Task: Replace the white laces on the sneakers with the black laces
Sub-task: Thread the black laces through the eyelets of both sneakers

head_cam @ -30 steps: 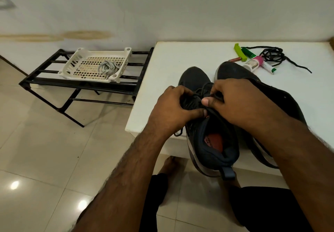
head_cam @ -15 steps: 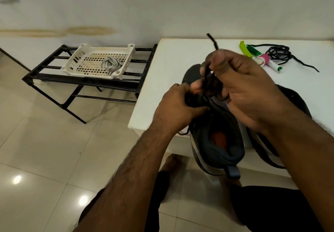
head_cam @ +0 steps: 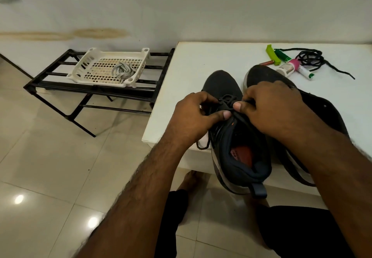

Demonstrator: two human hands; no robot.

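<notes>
While both hands work at the throat of the near sneaker (head_cam: 237, 137), which lies on the white surface (head_cam: 201, 66) with its heel hanging over the front edge, the step in hand looks like tightening the black lace (head_cam: 226, 102) across the upper eyelets. The left hand (head_cam: 191, 117) pinches the lace between thumb and curled fingers, and the right hand (head_cam: 269, 105) has its grip pressed together on the other strand; a loose end hangs below the left wrist. To do this well, pull both strands evenly so the crossings lie flat, and keep the tongue centred. The second sneaker (head_cam: 314, 113) sits just beside, under the right forearm, and the spare black lace (head_cam: 310, 58) waits coiled at the far side. Grey-white laces (head_cam: 122, 71) lie in the basket (head_cam: 84, 66).
</notes>
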